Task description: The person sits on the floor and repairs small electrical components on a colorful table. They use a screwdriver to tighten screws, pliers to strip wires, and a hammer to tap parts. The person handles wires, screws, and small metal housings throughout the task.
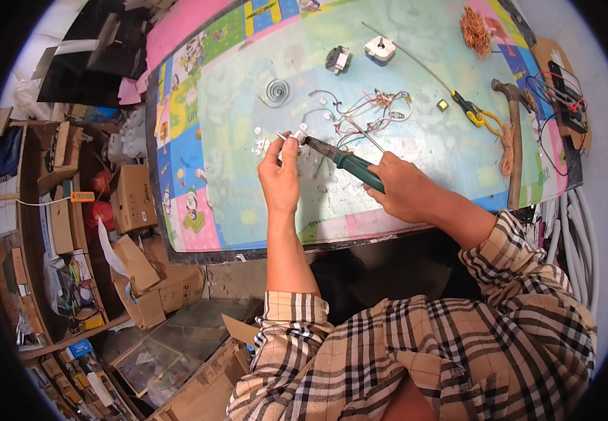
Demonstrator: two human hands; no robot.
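Nearest to the camera is the beige shirt with black and white checks [395,330], which the person wears. Farther out, the right hand [405,188] has its fingers closed around the green-handled metal pliers [356,168]; a thin straight metal shaft [370,137] also reaches out from this hand. At the tip of these pliers, the left hand [281,179] pinches a small white plastic part [299,132] between its thumb and fingers; whether the jaws bite it, I cannot tell. Beyond the pliers, a tangle of thin coloured wires [381,105] lies on the tabletop [237,210]. Left of them and farther is a flat grey metal spiral [276,92]; well to their right, a brown-handled hammer [514,147].
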